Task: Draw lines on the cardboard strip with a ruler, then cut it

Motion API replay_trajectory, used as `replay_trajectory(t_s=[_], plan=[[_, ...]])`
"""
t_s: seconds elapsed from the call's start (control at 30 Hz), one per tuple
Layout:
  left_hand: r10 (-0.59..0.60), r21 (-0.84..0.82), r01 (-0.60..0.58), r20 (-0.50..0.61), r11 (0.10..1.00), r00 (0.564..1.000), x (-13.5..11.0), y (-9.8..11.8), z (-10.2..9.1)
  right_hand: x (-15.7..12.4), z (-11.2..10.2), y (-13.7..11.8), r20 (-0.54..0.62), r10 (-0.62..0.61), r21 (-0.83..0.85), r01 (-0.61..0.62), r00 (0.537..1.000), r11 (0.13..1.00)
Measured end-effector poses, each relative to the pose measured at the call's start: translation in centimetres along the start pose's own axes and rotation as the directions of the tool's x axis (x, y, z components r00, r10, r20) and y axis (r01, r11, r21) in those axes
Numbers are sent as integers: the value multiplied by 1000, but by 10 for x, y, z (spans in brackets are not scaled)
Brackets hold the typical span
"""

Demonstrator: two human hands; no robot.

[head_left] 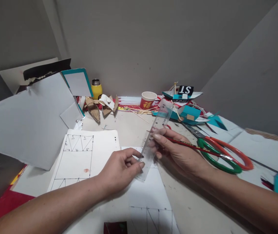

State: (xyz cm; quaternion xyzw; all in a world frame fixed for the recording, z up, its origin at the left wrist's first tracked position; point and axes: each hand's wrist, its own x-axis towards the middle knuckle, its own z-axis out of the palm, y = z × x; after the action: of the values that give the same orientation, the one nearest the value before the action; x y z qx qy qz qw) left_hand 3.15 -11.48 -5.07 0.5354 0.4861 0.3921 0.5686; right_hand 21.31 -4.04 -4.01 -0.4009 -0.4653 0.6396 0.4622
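Note:
A clear plastic ruler [163,116] slants upright above a white paper strip [148,195]; its lower end is between the thumb and fingers of my left hand [121,167]. My right hand [175,148] is closed round a dark red pencil [192,145], its tip pointing left across the ruler. Some right fingers are behind the ruler, and whether they grip it I cannot tell. Inked lines cross the lower part of the strip. Left of it lies a white sheet [104,139] with a ruled box and triangles drawn on it.
Scissors [223,156] with green and orange handles lie by my right forearm. Farther back stand a paper cup [148,100], a yellow bottle [97,89], thin sticks [139,112] and teal card boats [190,113]. Large white card [31,120] leans at the left.

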Motion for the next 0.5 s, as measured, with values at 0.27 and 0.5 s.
replay_trajectory(t_s=[0.27, 0.5], plan=[[42, 18, -41, -51, 999, 998, -2, -1, -2, 4, -4, -7, -105, -68, -29, 65, 992, 997], [36, 35, -33, -94, 999, 995, 0, 1, -5, -13, -23, -3, -263, -122, -45, 115, 957, 992]])
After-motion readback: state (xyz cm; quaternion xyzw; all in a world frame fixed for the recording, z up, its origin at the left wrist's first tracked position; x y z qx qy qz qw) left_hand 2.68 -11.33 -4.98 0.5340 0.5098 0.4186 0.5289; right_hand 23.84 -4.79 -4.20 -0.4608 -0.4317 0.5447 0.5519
